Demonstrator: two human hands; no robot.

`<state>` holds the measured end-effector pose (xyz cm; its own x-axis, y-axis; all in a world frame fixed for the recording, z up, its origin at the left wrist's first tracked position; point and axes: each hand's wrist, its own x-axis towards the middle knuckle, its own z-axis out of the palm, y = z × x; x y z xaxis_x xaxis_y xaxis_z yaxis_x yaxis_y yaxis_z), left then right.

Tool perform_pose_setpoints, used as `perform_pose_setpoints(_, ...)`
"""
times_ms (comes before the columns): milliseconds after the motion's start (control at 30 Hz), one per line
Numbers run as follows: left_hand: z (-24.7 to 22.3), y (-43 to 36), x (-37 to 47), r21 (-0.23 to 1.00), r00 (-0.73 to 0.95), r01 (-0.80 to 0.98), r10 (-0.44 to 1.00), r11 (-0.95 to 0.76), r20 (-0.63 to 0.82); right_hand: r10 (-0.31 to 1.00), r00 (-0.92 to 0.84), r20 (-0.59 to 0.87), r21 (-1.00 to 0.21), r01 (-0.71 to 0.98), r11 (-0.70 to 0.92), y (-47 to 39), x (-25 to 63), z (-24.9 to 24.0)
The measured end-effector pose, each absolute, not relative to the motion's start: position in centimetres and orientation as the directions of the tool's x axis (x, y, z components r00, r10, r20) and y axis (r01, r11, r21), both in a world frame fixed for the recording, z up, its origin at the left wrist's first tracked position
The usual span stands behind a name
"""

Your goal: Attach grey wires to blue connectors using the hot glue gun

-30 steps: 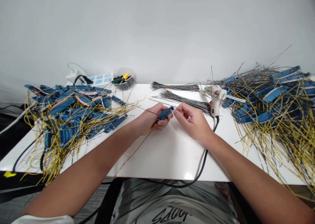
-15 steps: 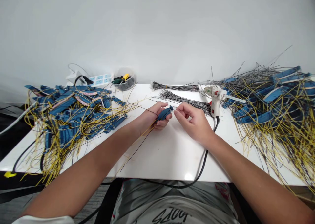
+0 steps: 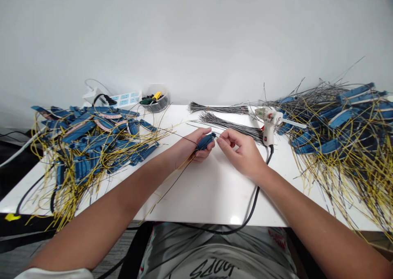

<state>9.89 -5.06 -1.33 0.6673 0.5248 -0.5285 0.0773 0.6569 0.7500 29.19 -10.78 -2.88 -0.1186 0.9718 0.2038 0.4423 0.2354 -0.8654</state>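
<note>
A small blue fabric piece (image 3: 205, 142) with yellow and dark wires trailing toward the lower left lies in my left hand (image 3: 193, 145), whose fingers are wrapped round it. Just right of its tip, my right hand (image 3: 241, 150) has thumb and forefinger pinched together; whatever is between them is too small to make out. Behind my hands lie two bundles of thin grey wires, one farther back (image 3: 217, 108) and one nearer (image 3: 235, 124). A white glue gun (image 3: 269, 127) with a glue stick in it stands right of the nearer bundle.
A pile of blue pieces with yellow wires (image 3: 82, 164) covers the table's left side; a larger pile (image 3: 337, 140) covers the right. At the back left are a power strip (image 3: 125, 100) and a round container (image 3: 162, 103) with tools. The gun's black cable (image 3: 255, 201) runs over the front edge.
</note>
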Motion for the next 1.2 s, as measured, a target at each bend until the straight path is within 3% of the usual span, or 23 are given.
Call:
perform_pose_setpoints(667,-1.8,-5.5,10.1,0.808,0.642,0.072,0.593,0.585,-0.486,0.977,-0.108,0.185,-0.883,0.417,0.213,-10.8,29.2,-3.1)
perform_pose_setpoints(1200,-2.9,-5.7,10.1,0.91,0.625,0.181,0.671,0.373,-0.4,0.973,-0.113,0.2,-0.849,0.477,0.229,-10.6,29.3,-3.2)
